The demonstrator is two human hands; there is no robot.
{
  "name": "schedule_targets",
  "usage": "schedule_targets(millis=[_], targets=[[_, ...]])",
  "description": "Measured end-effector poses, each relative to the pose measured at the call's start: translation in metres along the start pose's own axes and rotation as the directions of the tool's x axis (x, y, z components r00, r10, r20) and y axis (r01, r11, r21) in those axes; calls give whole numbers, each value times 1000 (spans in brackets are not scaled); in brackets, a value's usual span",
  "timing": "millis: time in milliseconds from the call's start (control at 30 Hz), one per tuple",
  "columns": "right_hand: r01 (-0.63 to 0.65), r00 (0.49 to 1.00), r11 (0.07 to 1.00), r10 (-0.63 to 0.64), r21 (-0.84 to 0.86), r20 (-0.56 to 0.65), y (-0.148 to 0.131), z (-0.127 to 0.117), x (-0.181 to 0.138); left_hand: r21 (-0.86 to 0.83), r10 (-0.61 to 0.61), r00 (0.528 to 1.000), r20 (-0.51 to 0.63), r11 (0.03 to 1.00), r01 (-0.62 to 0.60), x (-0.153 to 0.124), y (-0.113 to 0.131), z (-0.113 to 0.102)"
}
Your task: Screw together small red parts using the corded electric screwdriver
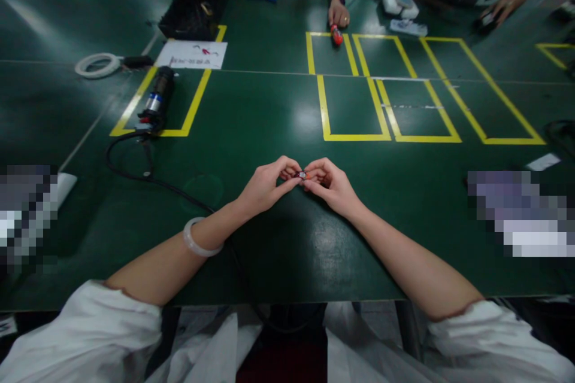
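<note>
Just above the green table (269, 114), my left hand (269, 184) and my right hand (331, 185) meet at their fingertips. Between them is a small part (302, 175) with dark, silvery and orange-red areas, too small to name. The left thumb and fingers pinch its left end, while the right thumb and fingers pinch the orange end. Fingers cover much of it.
A black cylindrical tool (158, 96) with a cable lies inside a yellow tape outline at left. Beyond it are a printed sheet (193, 54), a white ring (97, 64) and a black bin (193, 15). Across the table, a co-worker's hand (338, 13) touches a red object (336, 36).
</note>
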State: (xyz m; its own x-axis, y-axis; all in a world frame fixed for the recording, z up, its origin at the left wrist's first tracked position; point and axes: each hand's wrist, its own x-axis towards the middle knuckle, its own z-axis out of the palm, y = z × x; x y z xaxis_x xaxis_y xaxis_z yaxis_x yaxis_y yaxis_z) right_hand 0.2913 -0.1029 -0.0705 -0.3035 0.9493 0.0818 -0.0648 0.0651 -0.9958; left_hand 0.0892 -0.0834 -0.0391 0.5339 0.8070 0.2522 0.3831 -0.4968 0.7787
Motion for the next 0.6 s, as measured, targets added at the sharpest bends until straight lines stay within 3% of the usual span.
schedule_targets(millis=[200, 300, 433, 500, 600], targets=[[42, 999, 990, -44, -138, -15, -1, -2, 1, 8, -49, 999, 23, 999, 49, 3, 0, -3], [37, 999, 980, -43, -195, -29, -2, -3, 1, 106, -69, 998, -7, 992, 69, 10, -5, -25], [32, 999, 975, -36, -220, -11, 0, -4, 2, 431, -146, 982, -122, 883, 185, 18, -32, -91], [35, 999, 973, -37, -227, -6, 2, -4, 2, 604, -216, 944, -251, 727, 327, 16, -54, -134], [41, 999, 973, -43, -227, -4, 3, -3, 2, 730, -351, 838, -419, 419, 540, 4, -87, -193]])
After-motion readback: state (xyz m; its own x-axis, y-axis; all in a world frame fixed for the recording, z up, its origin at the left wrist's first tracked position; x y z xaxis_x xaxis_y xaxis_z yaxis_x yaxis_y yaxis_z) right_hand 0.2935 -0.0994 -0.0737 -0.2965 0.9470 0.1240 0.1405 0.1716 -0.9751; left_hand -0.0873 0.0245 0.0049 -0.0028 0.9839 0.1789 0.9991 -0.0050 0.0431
